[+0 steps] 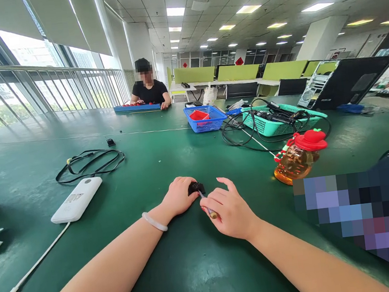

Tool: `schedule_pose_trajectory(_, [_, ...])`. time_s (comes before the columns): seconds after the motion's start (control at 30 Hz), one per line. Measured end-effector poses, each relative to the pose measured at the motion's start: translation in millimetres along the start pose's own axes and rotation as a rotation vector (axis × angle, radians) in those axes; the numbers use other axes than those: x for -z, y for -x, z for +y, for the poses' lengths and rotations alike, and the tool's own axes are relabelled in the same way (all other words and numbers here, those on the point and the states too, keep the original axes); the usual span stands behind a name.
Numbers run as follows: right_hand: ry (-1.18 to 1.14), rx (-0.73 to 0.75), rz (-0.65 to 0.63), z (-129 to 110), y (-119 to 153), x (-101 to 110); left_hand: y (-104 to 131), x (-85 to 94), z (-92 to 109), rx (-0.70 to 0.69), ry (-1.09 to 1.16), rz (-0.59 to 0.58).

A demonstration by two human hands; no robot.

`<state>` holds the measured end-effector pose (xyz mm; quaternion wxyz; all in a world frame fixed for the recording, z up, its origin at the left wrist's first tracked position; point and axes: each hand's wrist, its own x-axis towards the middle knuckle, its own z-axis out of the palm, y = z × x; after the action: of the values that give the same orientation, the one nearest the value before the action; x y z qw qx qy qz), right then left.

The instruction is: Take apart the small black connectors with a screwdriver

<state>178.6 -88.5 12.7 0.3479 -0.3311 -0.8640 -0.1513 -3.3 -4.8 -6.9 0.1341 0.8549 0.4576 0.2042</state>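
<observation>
In the middle of the table, my left hand grips a small black block-like part against the green tabletop. A pale bracelet circles the left wrist. My right hand is closed around a small screwdriver with a yellowish rounded end. Its shaft slants up and away, and the tip meets or nearly meets the black part. The index finger of that hand is raised off the tool. Fine detail on the black part is too small to make out.
A white power bank with cables lies left, near a small black piece. Beyond are a blue basket and a teal basket of cords. A red-lidded bottle stands right. A person sits across.
</observation>
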Motion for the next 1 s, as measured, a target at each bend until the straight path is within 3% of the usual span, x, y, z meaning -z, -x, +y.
schedule_pose_trajectory(1.0, [-0.010, -0.010, 0.006, 0.9, 0.8, -1.5, 0.1, 1.5, 0.1, 0.006, -0.006, -0.010])
